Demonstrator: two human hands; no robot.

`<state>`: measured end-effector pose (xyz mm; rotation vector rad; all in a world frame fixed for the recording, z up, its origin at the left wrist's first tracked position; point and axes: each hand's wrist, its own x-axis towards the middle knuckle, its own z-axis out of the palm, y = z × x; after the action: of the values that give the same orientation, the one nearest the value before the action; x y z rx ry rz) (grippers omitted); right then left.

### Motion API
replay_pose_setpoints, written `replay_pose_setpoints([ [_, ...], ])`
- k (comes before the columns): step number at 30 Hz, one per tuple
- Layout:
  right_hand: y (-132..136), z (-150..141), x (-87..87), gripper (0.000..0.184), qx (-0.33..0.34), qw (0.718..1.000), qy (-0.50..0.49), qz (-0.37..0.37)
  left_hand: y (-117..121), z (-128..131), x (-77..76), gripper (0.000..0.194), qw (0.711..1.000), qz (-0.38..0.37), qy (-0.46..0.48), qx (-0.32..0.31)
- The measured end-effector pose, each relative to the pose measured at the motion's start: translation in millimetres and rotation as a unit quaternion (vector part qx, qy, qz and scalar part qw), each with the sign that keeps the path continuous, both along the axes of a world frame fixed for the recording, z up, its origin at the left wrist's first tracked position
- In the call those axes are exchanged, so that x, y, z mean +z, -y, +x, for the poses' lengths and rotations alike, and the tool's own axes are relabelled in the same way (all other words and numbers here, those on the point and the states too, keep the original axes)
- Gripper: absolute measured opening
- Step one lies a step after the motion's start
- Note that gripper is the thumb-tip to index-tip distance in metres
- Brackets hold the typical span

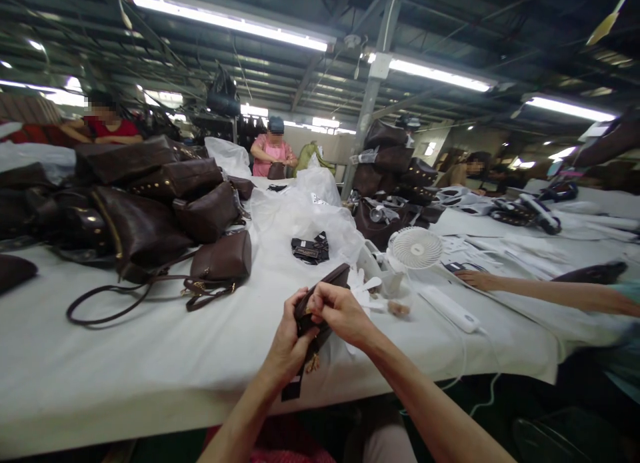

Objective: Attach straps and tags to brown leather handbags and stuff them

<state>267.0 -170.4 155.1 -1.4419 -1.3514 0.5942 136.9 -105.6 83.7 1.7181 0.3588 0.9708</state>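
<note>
A small dark brown leather pouch [327,283] with a gold zipper pull is held over the white table [150,363] near its front edge. My left hand [290,340] is closed around the pouch's lower left side. My right hand [340,310] pinches the pouch's upper edge with curled fingers. A dark strap hangs down from the pouch below my left hand. White paper pieces [365,290] lie just behind my hands.
A heap of brown handbags [140,210] fills the left of the table. A small white fan [415,248], a white power strip [450,310] and plastic bags [305,210] sit to the right. A co-worker's arm [540,291] rests on the table at right. Other people sit farther back.
</note>
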Motion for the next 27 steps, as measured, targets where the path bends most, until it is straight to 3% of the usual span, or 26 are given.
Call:
replay_pose_setpoints([
  [6, -4.9, -9.3, 19.6, 0.014, -0.067, 0.982, 0.176, -0.002, -24.0, 5.4, 10.2, 0.033, 0.997, -0.023, -0.037, -0.067],
  [9, -6.6, 4.7, 31.8, 0.016, -0.111, 0.931, 0.347, 0.002, -33.6, 5.7, 17.5, 0.038, 0.996, -0.033, -0.034, -0.078],
  [11, -3.0, 19.4, 35.4, 0.031, -0.128, 0.895, 0.427, 0.023, -34.0, 6.2, 19.8, 0.041, 0.995, -0.046, -0.032, -0.088],
  [13, 3.3, 33.0, 33.2, 0.05, -0.126, 0.876, 0.464, 0.025, -31.9, 7.0, 19.5, 0.043, 0.993, -0.051, -0.036, -0.099],
  [17, 15.3, 40.1, 19.2, 0.064, -0.068, 0.847, 0.527, -0.03, -29.6, 9.1, 12.8, 0.062, 1.0, 0.01, -0.019, -0.023],
  [21, 20.3, 42.1, 18.2, 0.059, -0.003, 0.85, 0.525, -0.05, -35.2, 9.3, 10.2, 0.038, 0.995, 0.09, -0.028, 0.017],
  [25, 31.1, 71.4, 27.9, 0.084, -0.061, 0.865, 0.491, -0.083, -36.3, 5.1, 13.3, 0.028, 0.995, 0.09, -0.027, 0.041],
  [27, 39.2, 84.8, 30.1, 0.076, -0.064, 0.866, 0.481, -0.121, -33.5, 2.5, 7.5, 0.035, 0.996, 0.065, -0.044, 0.051],
])
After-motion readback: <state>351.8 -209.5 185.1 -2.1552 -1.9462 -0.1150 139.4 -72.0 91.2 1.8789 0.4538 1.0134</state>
